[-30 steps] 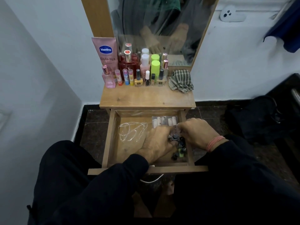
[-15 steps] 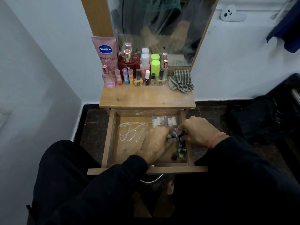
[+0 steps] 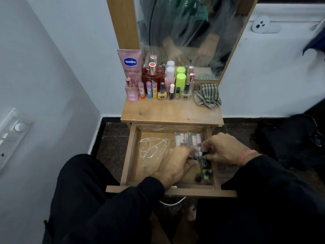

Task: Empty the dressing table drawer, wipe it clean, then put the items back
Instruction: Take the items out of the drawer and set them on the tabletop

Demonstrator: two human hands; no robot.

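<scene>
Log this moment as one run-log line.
drawer: open | left hand, right hand: on small bottles at its right side | checked cloth: on tabletop, unused

Walls (image 3: 73,55): plain white, meeting in a corner left of the table; left wall carries a white switch plate (image 3: 12,136) with a round knob; floor (image 3: 112,147): dark speckled stone with a dark skirting strip along the wall foot; table (image 3: 172,113): light wood, narrow; mirror (image 3: 190,32): tall, wood-framed, smeared, rising from the table's back edge; small white ghost-faced fitting (image 3: 263,25) on the right wall; light: dim, cool, even.
</scene>
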